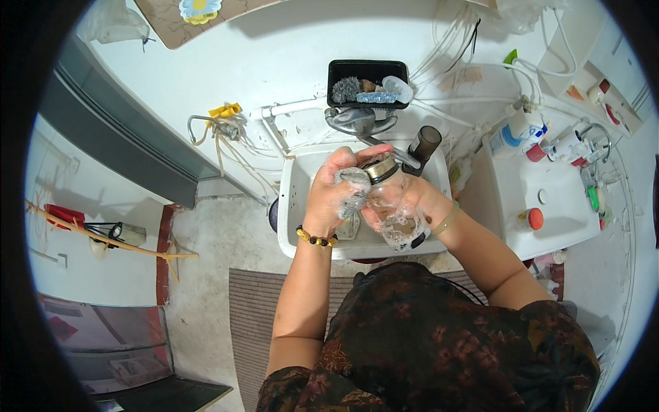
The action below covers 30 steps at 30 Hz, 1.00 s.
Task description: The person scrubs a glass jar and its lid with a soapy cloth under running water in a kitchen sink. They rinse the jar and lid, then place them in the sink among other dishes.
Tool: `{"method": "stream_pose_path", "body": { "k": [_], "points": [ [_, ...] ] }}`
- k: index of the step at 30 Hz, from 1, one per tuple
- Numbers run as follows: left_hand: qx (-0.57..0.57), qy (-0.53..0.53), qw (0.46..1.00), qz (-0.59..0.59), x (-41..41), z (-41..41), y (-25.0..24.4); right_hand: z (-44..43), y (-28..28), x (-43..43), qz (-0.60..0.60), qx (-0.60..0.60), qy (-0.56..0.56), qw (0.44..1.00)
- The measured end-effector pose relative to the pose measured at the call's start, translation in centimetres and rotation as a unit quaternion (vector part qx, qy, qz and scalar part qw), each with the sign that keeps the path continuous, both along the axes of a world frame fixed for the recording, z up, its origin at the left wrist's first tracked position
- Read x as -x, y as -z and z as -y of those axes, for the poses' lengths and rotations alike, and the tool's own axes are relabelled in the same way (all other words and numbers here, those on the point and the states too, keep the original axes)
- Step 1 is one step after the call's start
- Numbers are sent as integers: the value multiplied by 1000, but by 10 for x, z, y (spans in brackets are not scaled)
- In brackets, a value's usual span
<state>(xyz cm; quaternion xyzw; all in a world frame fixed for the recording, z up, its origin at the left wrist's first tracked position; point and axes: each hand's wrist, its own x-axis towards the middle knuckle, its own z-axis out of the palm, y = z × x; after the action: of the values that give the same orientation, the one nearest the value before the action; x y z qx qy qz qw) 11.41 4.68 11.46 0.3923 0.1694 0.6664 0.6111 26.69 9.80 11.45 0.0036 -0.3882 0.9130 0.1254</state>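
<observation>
Over a white sink (284,216), my left hand (332,190) grips a soapy grey scouring pad (354,193) and presses it near the neck of a clear jar (394,211). The jar is tilted, covered with suds, and has a metal band (381,170) at its top. My right hand (419,198) holds the jar around its side. Behind the hands is the metal faucet (358,122). A dark translucent cup or bottle (426,144) stands at the sink's back right. Something pale lies in the basin beneath my hands, partly hidden.
A black tray (368,104) with scouring pads sits above the faucet. At right, a second white sink (558,237) holds a red-lidded jar (534,219); a white jug (517,135) stands at its back. Hoses hang at the wall left of the faucet. A striped mat (257,319) lies below.
</observation>
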Motion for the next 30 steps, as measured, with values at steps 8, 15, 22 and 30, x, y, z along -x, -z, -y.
{"method": "stream_pose_path", "body": {
  "k": [8,15,22,30],
  "points": [
    [88,-166,975,-122,-17,7,-9,-5,-7,-5,167,-245,208,932],
    [-24,-13,999,-19,-9,-2,2,-2,0,-16,28,-47,59,997],
    [65,-71,987,-125,-21,-4,-11,-19,15,-20,97,-122,95,983],
    [-1,41,999,-15,-20,-5,-3,-25,20,-22,14,80,-97,992]
  ]
}}
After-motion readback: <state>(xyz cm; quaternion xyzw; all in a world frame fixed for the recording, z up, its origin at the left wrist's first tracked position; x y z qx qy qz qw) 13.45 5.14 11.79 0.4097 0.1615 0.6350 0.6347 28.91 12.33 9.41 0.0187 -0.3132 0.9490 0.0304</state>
